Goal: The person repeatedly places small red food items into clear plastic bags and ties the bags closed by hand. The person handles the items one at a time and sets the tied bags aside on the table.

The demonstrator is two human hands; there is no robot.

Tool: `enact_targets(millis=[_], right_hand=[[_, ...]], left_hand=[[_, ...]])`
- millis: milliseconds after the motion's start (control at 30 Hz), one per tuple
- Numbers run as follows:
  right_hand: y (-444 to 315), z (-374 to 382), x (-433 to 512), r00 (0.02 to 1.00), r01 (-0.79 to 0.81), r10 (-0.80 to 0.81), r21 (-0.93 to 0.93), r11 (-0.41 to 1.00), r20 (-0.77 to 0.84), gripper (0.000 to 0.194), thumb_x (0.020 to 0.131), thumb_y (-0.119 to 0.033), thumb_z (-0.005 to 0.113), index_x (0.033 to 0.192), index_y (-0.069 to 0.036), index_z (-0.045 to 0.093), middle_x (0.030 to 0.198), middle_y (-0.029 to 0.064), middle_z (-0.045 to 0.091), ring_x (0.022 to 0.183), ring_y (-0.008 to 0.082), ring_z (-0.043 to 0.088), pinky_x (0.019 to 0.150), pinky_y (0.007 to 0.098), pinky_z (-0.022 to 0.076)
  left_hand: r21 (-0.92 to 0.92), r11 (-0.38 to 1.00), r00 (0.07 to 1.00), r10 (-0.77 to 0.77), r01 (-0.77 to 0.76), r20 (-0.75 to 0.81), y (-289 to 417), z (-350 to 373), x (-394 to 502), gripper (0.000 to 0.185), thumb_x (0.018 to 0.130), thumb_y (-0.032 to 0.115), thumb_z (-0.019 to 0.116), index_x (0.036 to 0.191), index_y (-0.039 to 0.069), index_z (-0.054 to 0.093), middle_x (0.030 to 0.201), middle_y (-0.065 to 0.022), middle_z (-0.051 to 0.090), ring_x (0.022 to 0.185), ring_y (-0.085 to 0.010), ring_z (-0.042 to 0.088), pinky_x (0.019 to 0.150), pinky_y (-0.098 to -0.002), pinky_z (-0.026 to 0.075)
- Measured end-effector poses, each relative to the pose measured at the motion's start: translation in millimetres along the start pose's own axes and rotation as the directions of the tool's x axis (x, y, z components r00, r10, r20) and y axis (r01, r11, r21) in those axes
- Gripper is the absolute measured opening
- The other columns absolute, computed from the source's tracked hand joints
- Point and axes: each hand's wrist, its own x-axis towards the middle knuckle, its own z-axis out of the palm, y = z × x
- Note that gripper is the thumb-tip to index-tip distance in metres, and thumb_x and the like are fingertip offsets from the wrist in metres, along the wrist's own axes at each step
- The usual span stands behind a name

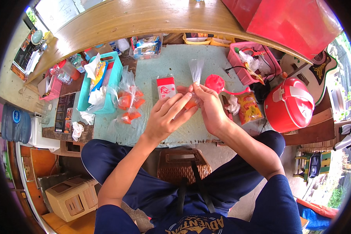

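My right hand (208, 105) pinches the gathered neck of a clear plastic bag (196, 70), whose open end fans upward. Orange-red contents (190, 103) show in the bag's lower part, between my two hands. My left hand (169, 115) is beside the bag with fingers spread; whether its fingertips touch the plastic is unclear. Behind it lies a red and white box (165, 87). Several tied clear bags with orange-red contents (131, 101) lie in a heap to the left. A pink-red plastic ladle or strainer (215, 83) lies just beyond my right hand.
A teal basket (83, 96) with packets and tissue stands left. A pink basket (232, 60) holds cables and plastic at the back right. A yellow-red packet (249, 108), crumpled tissue (233, 105) and a red cooler jug (289, 105) are at the right. A wooden shelf (163, 17) spans the back.
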Motion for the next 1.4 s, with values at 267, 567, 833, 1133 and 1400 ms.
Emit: enact_targets(millis=[267, 567, 833, 1133, 1400], right_hand=[[6, 3, -3, 0.995, 0.043, -0.045, 0.025, 0.999, 0.091, 0.027, 0.107, -0.027, 0.047, 0.098, -0.008, 0.065, 0.128, 0.0142, 0.067, 0.117, 0.0196, 0.061, 0.104, 0.0372, 0.0430], [7, 6, -3, 0.988, 0.108, -0.109, 0.011, 0.994, 0.108, 0.027, 0.107, -0.026, 0.049, 0.099, -0.007, 0.066, 0.121, 0.0109, 0.070, 0.098, 0.0147, 0.063, 0.089, 0.0342, 0.0491], [10, 1, 0, 0.992, 0.120, -0.118, -0.036, 0.992, 0.045, 0.029, 0.108, -0.025, 0.047, 0.095, -0.006, 0.065, 0.121, 0.0108, 0.070, 0.107, 0.0155, 0.060, 0.097, 0.0358, 0.0451], [15, 2, 3, 0.989, 0.136, -0.139, 0.055, 0.989, 0.055, 0.028, 0.108, -0.024, 0.046, 0.103, -0.005, 0.066, 0.125, 0.0130, 0.068, 0.112, 0.0182, 0.062, 0.101, 0.0357, 0.0461], [11, 5, -1, 0.990, 0.143, -0.143, 0.115, 0.983, -0.014, 0.029, 0.109, -0.026, 0.046, 0.101, -0.006, 0.065, 0.110, 0.0063, 0.071, 0.098, 0.0120, 0.061, 0.091, 0.0311, 0.0475]], left_hand=[[-0.224, 0.940, 0.952, -0.286, 0.256, -0.113, 2, 0, -2, 0.021, 0.078, 0.013, 0.078, 0.093, 0.009, 0.065, 0.106, -0.0066, 0.067, 0.093, -0.0246, 0.063, 0.080, -0.0405, 0.047], [-0.516, 0.685, 0.820, -0.569, 0.515, 0.062, 7, 3, -7, 0.023, 0.087, 0.016, 0.070, 0.097, 0.000, 0.058, 0.090, -0.0126, 0.063, 0.085, -0.0322, 0.060, 0.077, -0.0430, 0.046], [-0.419, 0.733, 0.826, -0.557, 0.536, 0.083, 19, 0, -2, 0.042, 0.089, 0.031, 0.075, 0.114, 0.001, 0.059, 0.097, -0.0133, 0.065, 0.086, -0.0272, 0.062, 0.078, -0.0387, 0.048], [-0.675, 0.028, 0.490, -0.710, 0.737, 0.506, 9, -2, -3, 0.038, 0.104, 0.035, 0.058, 0.115, -0.001, 0.062, 0.091, -0.0094, 0.068, 0.083, -0.0137, 0.061, 0.074, -0.0279, 0.047], [-0.098, 0.970, 0.975, -0.220, 0.223, 0.039, 9, -9, 7, 0.059, 0.071, 0.004, 0.078, 0.126, 0.013, 0.061, 0.129, -0.0092, 0.060, 0.111, -0.0304, 0.060, 0.092, -0.0441, 0.045]])
